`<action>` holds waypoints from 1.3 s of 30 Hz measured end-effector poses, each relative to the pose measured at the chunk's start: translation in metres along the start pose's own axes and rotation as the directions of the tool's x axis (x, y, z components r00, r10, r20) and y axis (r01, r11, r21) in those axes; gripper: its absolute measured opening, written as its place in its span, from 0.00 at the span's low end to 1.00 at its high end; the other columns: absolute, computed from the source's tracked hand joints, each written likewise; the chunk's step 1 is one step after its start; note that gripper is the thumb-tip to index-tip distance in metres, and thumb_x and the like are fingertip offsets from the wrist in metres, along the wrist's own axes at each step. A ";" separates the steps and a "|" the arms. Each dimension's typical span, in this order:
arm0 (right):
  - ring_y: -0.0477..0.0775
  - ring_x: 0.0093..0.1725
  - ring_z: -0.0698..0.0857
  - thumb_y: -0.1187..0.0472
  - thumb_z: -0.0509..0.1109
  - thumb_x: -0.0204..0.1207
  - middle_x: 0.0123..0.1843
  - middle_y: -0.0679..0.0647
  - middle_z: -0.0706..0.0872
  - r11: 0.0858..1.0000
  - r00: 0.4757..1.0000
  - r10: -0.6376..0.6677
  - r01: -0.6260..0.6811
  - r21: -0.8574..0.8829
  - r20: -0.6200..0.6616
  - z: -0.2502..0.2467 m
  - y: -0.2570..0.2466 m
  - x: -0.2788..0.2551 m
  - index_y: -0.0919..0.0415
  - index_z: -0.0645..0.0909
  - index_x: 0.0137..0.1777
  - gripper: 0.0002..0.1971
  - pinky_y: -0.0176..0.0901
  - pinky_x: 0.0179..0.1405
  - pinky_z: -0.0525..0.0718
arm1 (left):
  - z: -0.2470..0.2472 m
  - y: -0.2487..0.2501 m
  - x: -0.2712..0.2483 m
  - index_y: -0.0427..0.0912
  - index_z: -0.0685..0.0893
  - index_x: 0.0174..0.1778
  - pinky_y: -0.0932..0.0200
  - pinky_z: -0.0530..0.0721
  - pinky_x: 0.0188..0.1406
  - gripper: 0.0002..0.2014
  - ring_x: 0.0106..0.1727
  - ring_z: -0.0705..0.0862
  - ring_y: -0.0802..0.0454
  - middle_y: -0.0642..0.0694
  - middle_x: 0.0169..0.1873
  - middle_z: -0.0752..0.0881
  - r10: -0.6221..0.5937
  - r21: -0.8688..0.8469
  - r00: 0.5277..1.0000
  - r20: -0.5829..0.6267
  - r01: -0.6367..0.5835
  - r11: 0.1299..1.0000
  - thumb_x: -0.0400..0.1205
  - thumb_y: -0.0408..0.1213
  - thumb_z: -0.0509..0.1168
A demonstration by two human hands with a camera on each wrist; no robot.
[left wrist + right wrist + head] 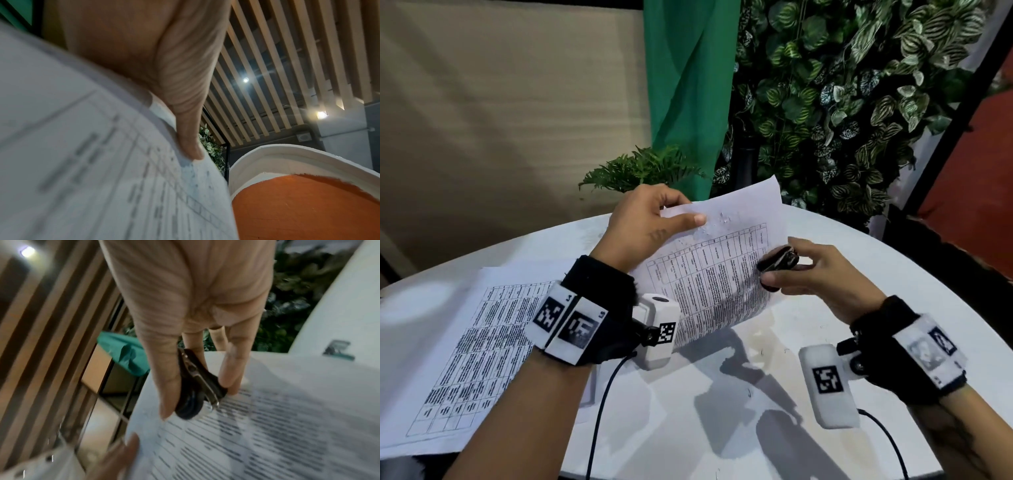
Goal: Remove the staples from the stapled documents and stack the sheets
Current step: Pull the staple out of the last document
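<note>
I see the round white table (pixel 808 428) first, with a stack of printed sheets (pixel 469 342) lying flat on its left side. Above the table I hold a printed document (pixel 715 274) tilted up, its long axis running from near-right to far-left. My left hand (pixel 643 226) pinches its far top corner, thumb on the face, so it is the nearer hand to the stack, which lies to its near-left. My right hand (pixel 822 270) grips a black staple remover (pixel 779 259), fingers curled, at the document's right edge. No containers are visible; I cannot make out any staple
</note>
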State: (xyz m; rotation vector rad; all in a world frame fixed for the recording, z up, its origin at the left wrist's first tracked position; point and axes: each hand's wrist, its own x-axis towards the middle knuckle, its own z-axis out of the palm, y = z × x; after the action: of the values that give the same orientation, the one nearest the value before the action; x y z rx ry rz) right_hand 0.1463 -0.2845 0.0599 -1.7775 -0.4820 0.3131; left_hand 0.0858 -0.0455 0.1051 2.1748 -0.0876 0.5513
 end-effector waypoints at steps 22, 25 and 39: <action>0.43 0.32 0.86 0.43 0.88 0.34 0.41 0.53 0.92 0.953 0.976 -0.197 0.168 0.254 0.092 -0.018 -0.020 0.005 0.55 0.90 0.44 0.34 0.27 0.20 0.66 | -0.053 -0.011 -0.008 0.38 0.87 0.49 0.59 0.86 0.43 0.26 0.40 0.87 0.56 0.47 0.40 0.91 0.017 -0.180 0.998 -0.065 -0.029 0.983 0.58 0.46 0.83; 0.43 0.32 0.85 0.43 0.88 0.35 0.43 0.53 0.92 0.934 0.972 -0.230 0.209 0.288 0.040 -0.023 -0.022 0.004 0.53 0.90 0.43 0.32 0.27 0.20 0.67 | -0.055 -0.032 -0.020 0.52 0.77 0.63 0.58 0.86 0.50 0.44 0.49 0.88 0.55 0.51 0.49 0.89 -0.120 -0.361 0.983 -0.140 0.062 0.931 0.50 0.49 0.85; 0.42 0.37 0.87 0.42 0.87 0.39 0.41 0.49 0.90 0.890 0.952 -0.263 0.302 0.342 -0.158 -0.017 -0.026 -0.001 0.54 0.89 0.44 0.31 0.27 0.22 0.74 | -0.004 -0.022 -0.026 0.30 0.81 0.59 0.65 0.85 0.45 0.21 0.45 0.89 0.60 0.51 0.47 0.90 -0.127 -0.496 0.925 -0.359 -0.073 0.866 0.70 0.23 0.74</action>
State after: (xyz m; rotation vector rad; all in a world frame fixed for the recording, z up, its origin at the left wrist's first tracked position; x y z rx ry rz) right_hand 0.1493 -0.2945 0.0890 -1.3341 -0.5595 0.0901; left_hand 0.0662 -0.0318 0.0803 1.5280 0.0132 0.8256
